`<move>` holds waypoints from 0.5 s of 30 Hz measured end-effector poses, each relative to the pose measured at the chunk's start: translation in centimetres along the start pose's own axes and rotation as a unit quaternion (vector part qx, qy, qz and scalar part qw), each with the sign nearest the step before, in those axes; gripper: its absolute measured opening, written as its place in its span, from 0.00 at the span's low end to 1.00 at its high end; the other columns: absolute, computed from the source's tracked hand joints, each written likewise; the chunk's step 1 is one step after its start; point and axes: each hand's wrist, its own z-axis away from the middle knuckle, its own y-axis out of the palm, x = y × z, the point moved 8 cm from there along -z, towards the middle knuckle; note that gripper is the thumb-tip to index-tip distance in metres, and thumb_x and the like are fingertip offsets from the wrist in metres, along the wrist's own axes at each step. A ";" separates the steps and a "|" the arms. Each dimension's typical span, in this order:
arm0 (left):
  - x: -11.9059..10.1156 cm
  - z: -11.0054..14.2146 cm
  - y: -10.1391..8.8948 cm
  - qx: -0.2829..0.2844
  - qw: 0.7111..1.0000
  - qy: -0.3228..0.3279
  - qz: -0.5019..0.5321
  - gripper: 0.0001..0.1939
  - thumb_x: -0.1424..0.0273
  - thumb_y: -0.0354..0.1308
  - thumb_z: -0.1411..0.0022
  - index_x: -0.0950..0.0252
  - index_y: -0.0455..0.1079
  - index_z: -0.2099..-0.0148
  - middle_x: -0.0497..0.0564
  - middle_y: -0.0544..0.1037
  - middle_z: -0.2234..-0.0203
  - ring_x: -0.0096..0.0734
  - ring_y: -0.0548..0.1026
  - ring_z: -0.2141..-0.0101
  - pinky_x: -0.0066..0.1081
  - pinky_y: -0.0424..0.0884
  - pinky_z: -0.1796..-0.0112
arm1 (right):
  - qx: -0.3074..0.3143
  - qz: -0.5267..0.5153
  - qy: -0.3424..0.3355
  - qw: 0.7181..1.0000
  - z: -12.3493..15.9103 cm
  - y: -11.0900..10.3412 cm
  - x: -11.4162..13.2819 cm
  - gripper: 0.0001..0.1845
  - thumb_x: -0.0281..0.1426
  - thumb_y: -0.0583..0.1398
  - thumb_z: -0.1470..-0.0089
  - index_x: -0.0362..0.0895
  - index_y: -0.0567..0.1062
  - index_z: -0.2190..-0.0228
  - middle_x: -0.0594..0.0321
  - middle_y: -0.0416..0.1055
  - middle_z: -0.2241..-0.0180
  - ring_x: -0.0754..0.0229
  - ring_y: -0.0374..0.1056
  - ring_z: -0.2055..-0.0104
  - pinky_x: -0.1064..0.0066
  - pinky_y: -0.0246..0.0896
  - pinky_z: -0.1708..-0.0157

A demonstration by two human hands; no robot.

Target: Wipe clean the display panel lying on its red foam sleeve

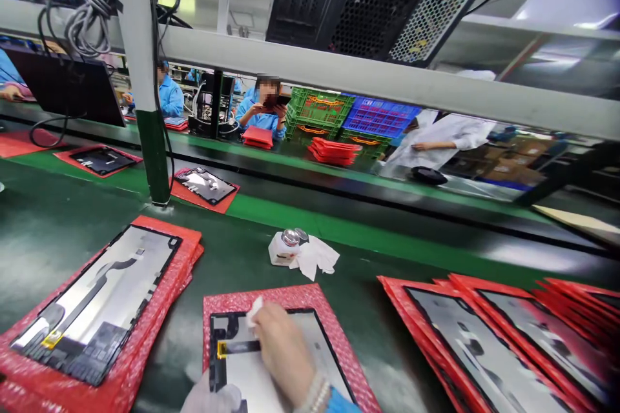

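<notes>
A tablet screen panel (245,371), its back facing up, lies on a red bubble-wrap sheet (290,297) right in front of me. My right hand (285,352), bare and with a beaded bracelet at the wrist, pinches a small white wipe (254,311) against the panel's upper left part. At the lower frame edge my left hand (213,397), in a whitish glove, grips the panel's left edge; most of it is cut off. Beyond the panel stand a white dispenser bottle (281,250) with a metal top and some crumpled white wipes (317,257).
On the left another panel (121,284) tops a red bubble-wrap stack. Several panels in red wrap (465,329) lean together at right. A post (150,110) and shelf beam (339,74) cross ahead, with a computer case (368,13) above. Co-workers sit beyond.
</notes>
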 end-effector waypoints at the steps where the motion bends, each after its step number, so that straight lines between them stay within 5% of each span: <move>1: -0.3 0.2 -0.1 0.007 1.000 0.007 0.009 0.13 0.72 0.46 0.50 0.67 0.65 0.61 0.57 0.77 0.66 0.46 0.74 0.60 0.40 0.66 0.58 | 0.004 -0.028 -0.010 1.000 -0.3 0.2 1.1 0.12 0.16 0.56 0.50 0.45 0.70 0.72 0.62 0.67 0.68 0.56 0.63 0.64 0.68 0.58 0.65; 4: -0.6 0.7 -0.5 -0.002 1.000 -0.006 0.022 0.13 0.72 0.46 0.51 0.67 0.65 0.63 0.55 0.76 0.69 0.44 0.74 0.63 0.37 0.66 0.60 | -0.009 -0.079 -0.022 0.997 -1.9 0.3 3.7 0.10 0.18 0.56 0.46 0.46 0.71 0.71 0.63 0.67 0.68 0.58 0.63 0.64 0.71 0.58 0.66; 8: -0.8 0.4 -0.6 -0.014 0.999 0.039 -0.008 0.13 0.72 0.46 0.51 0.68 0.65 0.63 0.58 0.76 0.67 0.48 0.73 0.61 0.41 0.65 0.58 | 0.042 -0.067 -0.136 0.988 -4.0 1.6 6.8 0.09 0.20 0.59 0.48 0.46 0.72 0.73 0.65 0.68 0.69 0.59 0.63 0.63 0.73 0.57 0.65; 11: -0.6 0.0 -0.7 -0.033 0.998 0.055 -0.024 0.15 0.72 0.47 0.52 0.71 0.66 0.61 0.63 0.75 0.62 0.53 0.71 0.56 0.45 0.63 0.54 | 0.069 -0.057 -0.186 0.979 -4.3 2.3 7.2 0.09 0.20 0.61 0.50 0.46 0.73 0.75 0.67 0.68 0.70 0.60 0.63 0.64 0.74 0.56 0.66; 15: -1.0 0.2 -1.0 -0.050 0.996 0.072 -0.010 0.10 0.70 0.49 0.52 0.65 0.68 0.66 0.56 0.77 0.66 0.49 0.73 0.60 0.41 0.65 0.57 | 0.078 -0.049 -0.207 0.974 -3.6 2.3 6.9 0.11 0.16 0.59 0.54 0.45 0.72 0.76 0.66 0.68 0.72 0.60 0.64 0.66 0.74 0.56 0.67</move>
